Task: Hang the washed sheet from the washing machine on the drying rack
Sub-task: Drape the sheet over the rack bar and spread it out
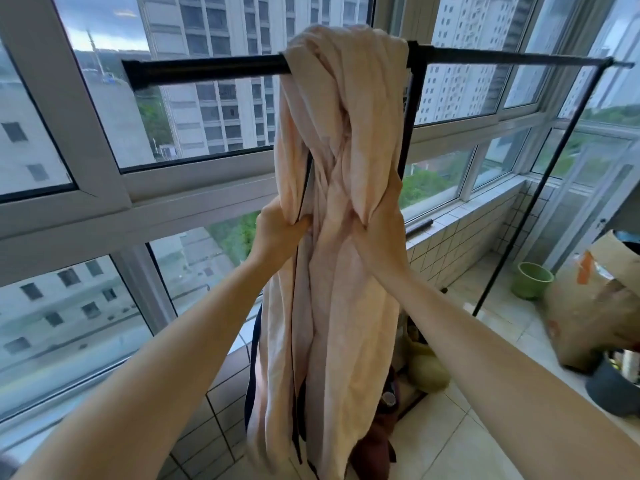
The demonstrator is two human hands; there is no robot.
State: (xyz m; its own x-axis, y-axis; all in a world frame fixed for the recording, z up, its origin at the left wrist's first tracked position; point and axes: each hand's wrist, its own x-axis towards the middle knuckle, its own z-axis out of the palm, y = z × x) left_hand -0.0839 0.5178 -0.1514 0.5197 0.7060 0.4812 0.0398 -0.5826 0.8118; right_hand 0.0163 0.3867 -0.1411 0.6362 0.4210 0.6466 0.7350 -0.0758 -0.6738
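A pale peach sheet [343, 109] hangs bunched and twisted over the black top bar of the drying rack [207, 69], falling in long folds almost to the floor. My left hand [277, 230] grips a fold on the sheet's left side at mid height. My right hand [377, 233] clutches the folds on its right side at the same height. Both arms reach up and forward. The lower part of the rack behind the sheet is hidden.
Large windows [86, 188] and a tiled ledge [460, 233] run behind the rack. A thin rack leg [512, 237] slants down at right. A green pot [531, 280], brown paper bag [595, 306] and dark pot [613, 386] sit at right. Bags lie on the floor under the rack.
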